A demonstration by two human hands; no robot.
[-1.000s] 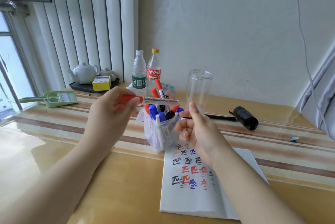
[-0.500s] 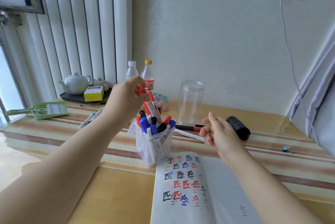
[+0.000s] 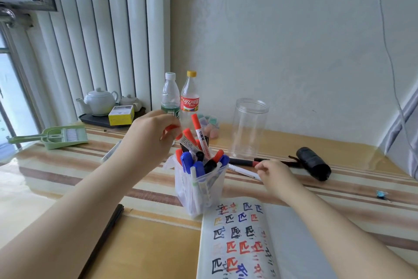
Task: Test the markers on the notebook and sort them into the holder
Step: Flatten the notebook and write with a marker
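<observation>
A clear plastic holder [image 3: 199, 190] stands mid-table, packed with several red, blue and black markers. My left hand [image 3: 149, 138] hovers just left of its top, fingers closed on a red marker [image 3: 188, 143] whose lower end sits among the others in the holder. The open notebook [image 3: 239, 244] lies in front, covered in red, blue and black test marks. My right hand [image 3: 271, 175] is behind the notebook, curled around the end of a white pen [image 3: 243, 171] low over the table. Just beyond that lies a black and red marker [image 3: 243, 162].
A tall clear jar [image 3: 250, 129] stands behind the holder, a black roll [image 3: 313, 163] to its right. Two bottles [image 3: 181, 100], a teapot tray [image 3: 101, 106] and a green dustpan [image 3: 52, 138] line the back left. A black stick [image 3: 106, 233] lies near the front edge.
My left hand has tipped the red marker from level to steep and lowered its end into the holder. My right hand has reached back and taken the white pen.
</observation>
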